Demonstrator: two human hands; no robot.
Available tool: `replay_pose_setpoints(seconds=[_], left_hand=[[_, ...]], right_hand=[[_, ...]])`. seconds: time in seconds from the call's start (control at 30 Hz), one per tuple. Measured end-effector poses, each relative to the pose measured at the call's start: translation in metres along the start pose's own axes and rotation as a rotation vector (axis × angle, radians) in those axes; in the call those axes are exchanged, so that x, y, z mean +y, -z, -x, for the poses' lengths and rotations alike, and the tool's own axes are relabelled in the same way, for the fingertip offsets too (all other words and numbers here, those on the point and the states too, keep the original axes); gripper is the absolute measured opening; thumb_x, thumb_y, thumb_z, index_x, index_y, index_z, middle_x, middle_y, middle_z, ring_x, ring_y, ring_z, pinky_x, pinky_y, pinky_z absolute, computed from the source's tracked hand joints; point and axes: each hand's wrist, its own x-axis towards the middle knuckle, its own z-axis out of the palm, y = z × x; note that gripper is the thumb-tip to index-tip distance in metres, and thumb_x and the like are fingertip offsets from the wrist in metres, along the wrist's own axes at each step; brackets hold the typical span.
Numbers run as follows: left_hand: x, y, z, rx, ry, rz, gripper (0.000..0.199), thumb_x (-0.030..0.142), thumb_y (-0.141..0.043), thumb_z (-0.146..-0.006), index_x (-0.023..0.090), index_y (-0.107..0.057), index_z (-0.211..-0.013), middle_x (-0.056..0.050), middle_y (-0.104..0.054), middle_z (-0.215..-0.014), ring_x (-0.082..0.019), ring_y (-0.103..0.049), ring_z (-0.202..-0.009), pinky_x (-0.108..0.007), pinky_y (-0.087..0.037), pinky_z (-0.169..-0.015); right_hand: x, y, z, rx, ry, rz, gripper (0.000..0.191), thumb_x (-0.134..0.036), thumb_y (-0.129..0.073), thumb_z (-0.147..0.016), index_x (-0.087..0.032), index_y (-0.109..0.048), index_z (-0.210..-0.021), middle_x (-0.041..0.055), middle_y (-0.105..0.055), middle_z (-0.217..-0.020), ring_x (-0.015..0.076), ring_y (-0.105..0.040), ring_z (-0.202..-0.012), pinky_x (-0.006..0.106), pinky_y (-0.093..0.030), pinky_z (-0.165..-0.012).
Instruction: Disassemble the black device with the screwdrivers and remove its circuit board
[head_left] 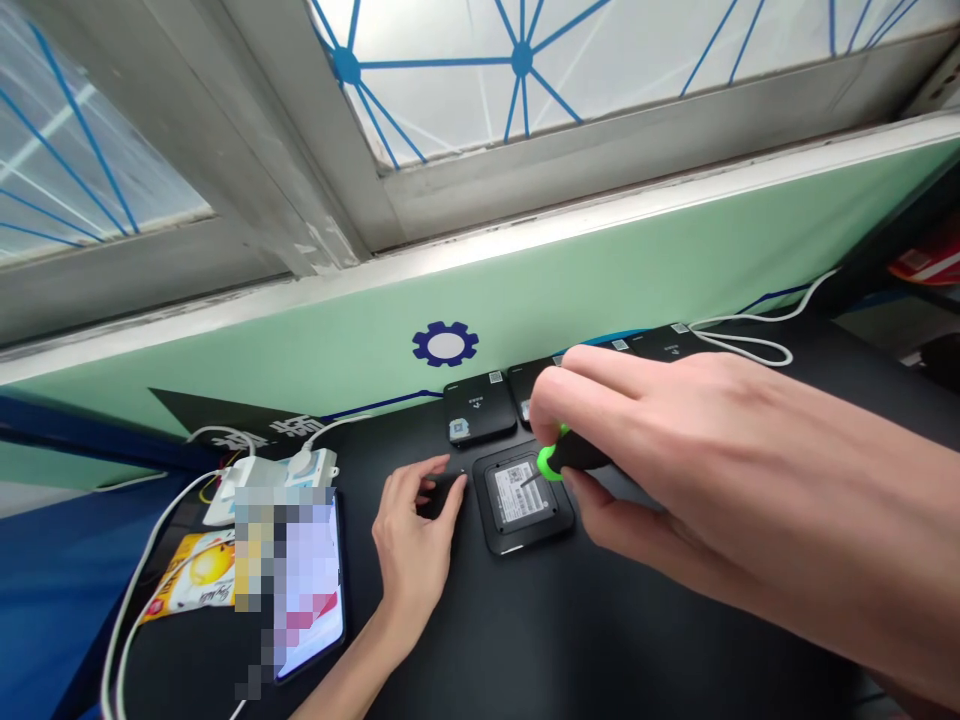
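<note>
In the head view, my right hand (645, 420) is closed around a screwdriver (551, 462) with a black and green handle, thumb below and fingers curled over the top. Its thin shaft slants down to the left over the white label (516, 506) of a black, rounded-square device (525, 538). I cannot tell whether the tip touches it. The device lies flat on the black table (480, 640), between my two hands, label side up.

My left hand (412, 530) is just beside the device's left edge, fingers bent and thumb reaching toward it. A gap shows between thumb and fingers, and I see nothing held in it.

Behind the device, along the green wall (637, 265), sits a black box (480, 410) with a pale sticker at its lower left corner. More black boxes run to the right of it, partly hidden by my right hand. A white cable (750, 342) loops at the far right of the row.

Left of my left hand lies a phone (322, 585) with a lit screen, partly blurred out. Beyond it is a white power strip (324, 468) with a plug in it, and further left a yellow and white packet (196, 572).
</note>
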Motion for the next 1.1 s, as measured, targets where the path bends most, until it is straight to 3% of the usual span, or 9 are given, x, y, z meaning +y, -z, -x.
replay_pose_setpoints(seconds=[0.1,0.17,0.3,0.43,0.63,0.73,0.83,0.93,1.1], left_hand=[[0.015,0.004,0.009,0.037,-0.147,0.011,0.009,0.029,-0.074,-0.108,0.025,-0.079,-0.115,-0.005,-0.075,-0.109,-0.024,-0.072,-0.094,-0.037,-0.060,-0.086],[0.024,0.005,0.017,-0.013,-0.231,0.022,0.014,0.024,-0.074,-0.107,0.025,-0.076,-0.121,-0.006,-0.074,-0.113,-0.026,-0.073,-0.103,-0.038,-0.061,-0.092],[0.031,0.005,0.025,-0.234,-0.340,0.023,0.065,0.031,-0.084,-0.097,0.026,-0.058,-0.157,-0.017,-0.067,-0.150,-0.040,-0.064,-0.137,-0.057,-0.055,-0.116],[0.027,0.003,0.024,-0.376,-0.336,-0.030,0.099,0.034,-0.089,-0.089,0.027,-0.037,-0.173,-0.022,-0.054,-0.168,-0.048,-0.052,-0.150,-0.071,-0.046,-0.121],[0.018,0.002,0.014,-0.503,-0.329,0.015,0.100,0.028,-0.092,-0.093,0.032,-0.036,-0.176,-0.020,-0.051,-0.171,-0.046,-0.049,-0.155,-0.072,-0.046,-0.124],[0.014,0.010,0.006,-0.658,-0.363,0.094,0.100,0.028,-0.092,-0.095,0.037,-0.037,-0.178,-0.016,-0.050,-0.176,-0.043,-0.049,-0.161,-0.069,-0.047,-0.129],[0.016,0.019,0.003,-0.799,-0.403,0.177,0.111,0.018,-0.091,-0.089,0.039,-0.033,-0.181,-0.014,-0.047,-0.181,-0.044,-0.046,-0.166,-0.068,-0.045,-0.134],[0.020,0.020,0.011,-0.779,-0.367,0.265,0.126,0.019,-0.093,-0.079,0.036,-0.025,-0.184,-0.017,-0.041,-0.183,-0.048,-0.039,-0.169,-0.071,-0.043,-0.134],[0.028,0.006,0.031,-0.632,-0.261,0.256,0.150,0.049,-0.112,-0.067,0.035,-0.018,-0.185,-0.023,-0.032,-0.183,-0.057,-0.038,-0.166,-0.080,-0.048,-0.126]], right_hand=[[-0.003,0.001,0.002,-0.022,-0.016,0.029,0.020,-0.013,-0.067,-0.101,-0.025,-0.055,-0.091,-0.0002,-0.063,-0.091,0.0160,-0.054,-0.064,0.035,-0.029,-0.055],[-0.004,0.002,0.003,-0.028,-0.025,0.042,0.019,-0.014,-0.067,-0.102,-0.024,-0.056,-0.090,0.0000,-0.064,-0.091,0.0155,-0.054,-0.063,0.035,-0.029,-0.055],[-0.005,0.003,0.002,-0.015,-0.023,0.036,0.018,-0.016,-0.068,-0.103,-0.024,-0.059,-0.089,0.0006,-0.065,-0.093,0.0162,-0.056,-0.066,0.036,-0.030,-0.055],[-0.006,0.004,0.001,-0.053,-0.032,0.035,0.014,-0.015,-0.067,-0.102,-0.023,-0.061,-0.093,-0.0001,-0.066,-0.092,0.0156,-0.055,-0.065,0.036,-0.031,-0.057],[-0.004,-0.002,0.002,-0.068,0.025,0.004,0.018,-0.017,-0.069,-0.103,-0.024,-0.056,-0.091,-0.0024,-0.064,-0.089,0.0138,-0.050,-0.062,0.035,-0.026,-0.057],[-0.003,-0.009,0.001,-0.093,0.044,-0.018,0.018,-0.021,-0.069,-0.106,-0.024,-0.056,-0.092,-0.0027,-0.064,-0.087,0.0140,-0.050,-0.061,0.035,-0.025,-0.058],[-0.002,-0.014,0.000,-0.111,0.038,-0.012,0.018,-0.020,-0.068,-0.107,-0.024,-0.057,-0.093,-0.0033,-0.065,-0.084,0.0136,-0.050,-0.059,0.035,-0.025,-0.058],[-0.001,-0.016,-0.001,-0.114,0.040,-0.007,0.014,-0.018,-0.067,-0.106,-0.023,-0.060,-0.095,-0.0030,-0.067,-0.082,0.0137,-0.052,-0.059,0.035,-0.024,-0.059],[0.000,-0.015,-0.003,-0.110,0.036,0.010,0.015,-0.017,-0.068,-0.104,-0.023,-0.060,-0.093,-0.0040,-0.064,-0.076,0.0135,-0.050,-0.055,0.035,-0.022,-0.057]])
